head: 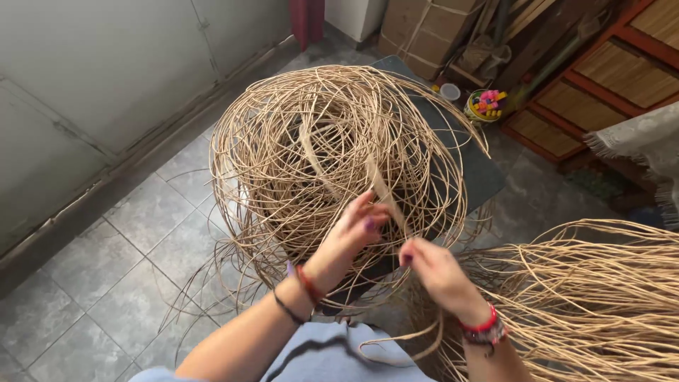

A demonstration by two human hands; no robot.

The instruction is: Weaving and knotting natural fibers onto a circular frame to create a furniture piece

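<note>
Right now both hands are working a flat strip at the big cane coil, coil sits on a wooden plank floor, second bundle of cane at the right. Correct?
One thing is off: the floor is grey tile, not wooden planks, as the head view shows. The rest holds: the left hand and right hand both pinch a flat strip at the big cane coil, with a second bundle at the right.

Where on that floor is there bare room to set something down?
The grey tiled floor is bare on the left, between the wall and the big tangle of cane. It is crowded elsewhere: the left hand and right hand work in the tangle, a loose cane bundle fills the right, and boxes and a small tub sit behind.
</note>
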